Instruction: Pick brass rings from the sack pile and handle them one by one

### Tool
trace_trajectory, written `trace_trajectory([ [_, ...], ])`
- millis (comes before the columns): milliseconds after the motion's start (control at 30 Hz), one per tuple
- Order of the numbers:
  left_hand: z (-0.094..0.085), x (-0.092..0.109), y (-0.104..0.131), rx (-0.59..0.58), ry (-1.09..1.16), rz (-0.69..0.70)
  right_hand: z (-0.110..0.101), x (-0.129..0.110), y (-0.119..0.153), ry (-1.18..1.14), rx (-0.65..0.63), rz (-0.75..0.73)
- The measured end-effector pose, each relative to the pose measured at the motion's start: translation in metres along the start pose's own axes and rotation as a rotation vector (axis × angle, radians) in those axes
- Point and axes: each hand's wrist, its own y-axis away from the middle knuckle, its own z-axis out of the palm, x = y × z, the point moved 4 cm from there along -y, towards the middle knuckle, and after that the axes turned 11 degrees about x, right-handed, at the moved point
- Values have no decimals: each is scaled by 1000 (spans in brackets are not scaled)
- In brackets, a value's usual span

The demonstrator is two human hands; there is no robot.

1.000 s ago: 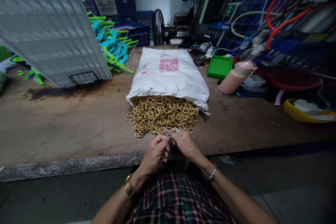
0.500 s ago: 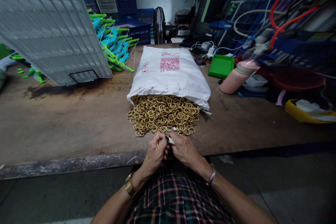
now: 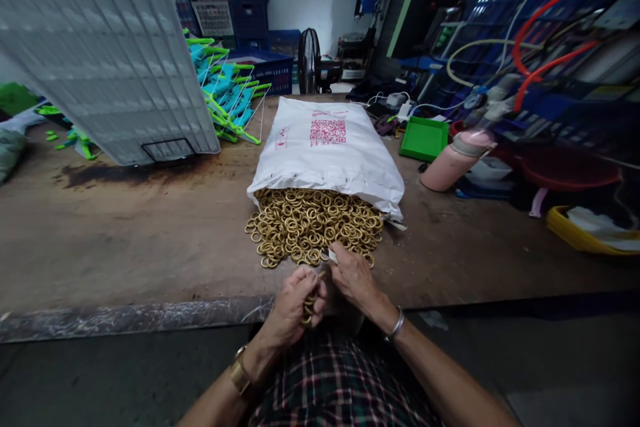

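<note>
A white sack point(image 3: 327, 150) with red print lies on the brown worktable point(image 3: 125, 240), its mouth toward me. A heap of brass rings point(image 3: 313, 223) spills from it. My left hand point(image 3: 295, 303) is closed around a bunch of brass rings point(image 3: 310, 307) at the table's near edge. My right hand point(image 3: 353, 277) is right beside it, pinching a small pale tool point(image 3: 331, 256) at the front of the heap. The two hands nearly touch.
A big grey ribbed panel point(image 3: 100, 53) leans over the table's left. Green and teal clips point(image 3: 225, 90) lie behind it. A green tray point(image 3: 424, 139), a pink bottle point(image 3: 453, 160), a fan point(image 3: 309, 60), hoses and a yellow tray point(image 3: 580, 230) sit at the right.
The view has tipped down slightly. My left hand has dropped toward the table edge with its rings, and my right hand has reached forward to the front of the heap.
</note>
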Motion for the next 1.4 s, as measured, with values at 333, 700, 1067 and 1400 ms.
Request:
trace_trajectory([
  [333, -21, 0, -10, 38, 185, -83, 16, -25, -38, 191, 9, 30],
  [700, -32, -6, -22, 52, 353, -137, 19, -16, -49, -65, 133, 112],
  [1067, -24, 15, -38, 119, 275, -12, 27, -4, -26, -1195, 48, 684],
  [1400, -19, 15, -44, 294, 63, 171, 29, -21, -12, -1317, 2, 715],
])
